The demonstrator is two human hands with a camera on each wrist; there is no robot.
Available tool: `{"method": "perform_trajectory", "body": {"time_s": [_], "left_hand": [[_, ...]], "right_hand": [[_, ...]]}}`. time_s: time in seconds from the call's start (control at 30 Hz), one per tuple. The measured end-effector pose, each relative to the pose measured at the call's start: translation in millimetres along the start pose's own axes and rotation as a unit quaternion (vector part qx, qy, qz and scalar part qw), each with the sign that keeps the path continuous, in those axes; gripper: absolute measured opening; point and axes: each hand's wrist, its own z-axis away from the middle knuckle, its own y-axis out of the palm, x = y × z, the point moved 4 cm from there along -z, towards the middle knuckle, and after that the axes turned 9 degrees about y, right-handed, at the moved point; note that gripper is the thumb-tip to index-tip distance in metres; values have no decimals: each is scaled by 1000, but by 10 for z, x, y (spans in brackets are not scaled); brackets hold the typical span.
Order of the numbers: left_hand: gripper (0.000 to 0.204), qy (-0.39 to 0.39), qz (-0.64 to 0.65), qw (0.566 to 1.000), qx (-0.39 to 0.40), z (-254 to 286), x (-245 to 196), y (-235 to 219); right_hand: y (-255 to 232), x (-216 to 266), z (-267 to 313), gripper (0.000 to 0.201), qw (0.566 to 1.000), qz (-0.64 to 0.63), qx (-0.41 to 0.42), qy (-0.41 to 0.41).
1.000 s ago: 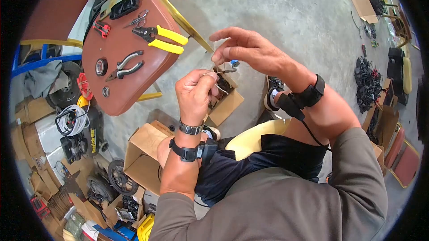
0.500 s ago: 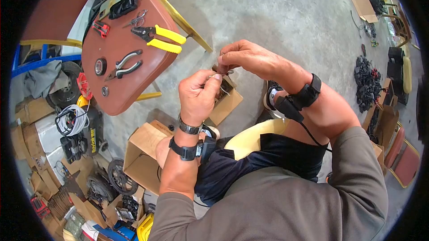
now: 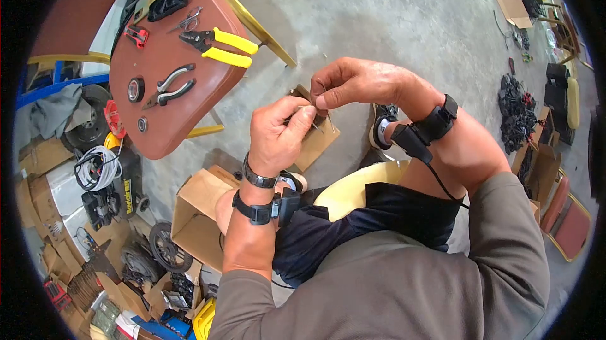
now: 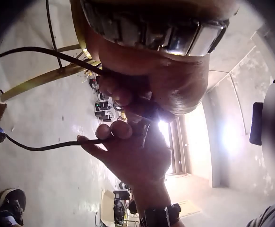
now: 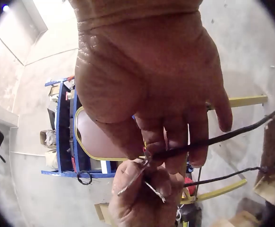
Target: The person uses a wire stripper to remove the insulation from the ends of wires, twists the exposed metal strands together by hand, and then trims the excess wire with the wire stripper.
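Observation:
In front of the knees both hands meet at the fingertips. My left hand pinches a thin dark cable between thumb and forefinger. Close beside it, my right hand grips a second dark cable with thumb and fingertips. Twisted bare wire ends stick out where the fingertips come together in the right wrist view. Below the hands stands an open cardboard box, and the cables run off toward it.
At left, a brown chair seat carries yellow-handled wire strippers, grey-handled pliers, scissors and rolls of tape. A larger carton stands beside the left leg. Dark cables lie heaped on the floor at right.
My right hand has come down from above the left one, its raised fingers closing on a cable beside the left fingertips. The left hand keeps its pinch. The head view has shifted slightly.

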Motion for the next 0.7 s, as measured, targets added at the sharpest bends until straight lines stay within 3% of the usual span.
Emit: {"method": "perform_trajectory", "body": {"time_s": [0.1, 0.2, 0.4, 0.6, 0.7], "left_hand": [[13, 1, 44, 999, -3, 17, 65, -2], [15, -73, 82, 994, -2, 37, 50, -21], [22, -148, 123, 981, -12, 43, 144, 29], [21, -201, 77, 976, -13, 9, 159, 52], [21, -194, 118, 972, -69, -7, 142, 3]], "right_hand": [[25, 3, -12, 24, 1000, 4, 13, -15], [42, 25, -18, 24, 999, 33, 8, -18], [136, 223, 62, 22, 976, 209, -64, 28], [184, 222, 63, 23, 950, 287, -109, 51], [105, 243, 101, 22, 976, 194, -96, 26]]}}
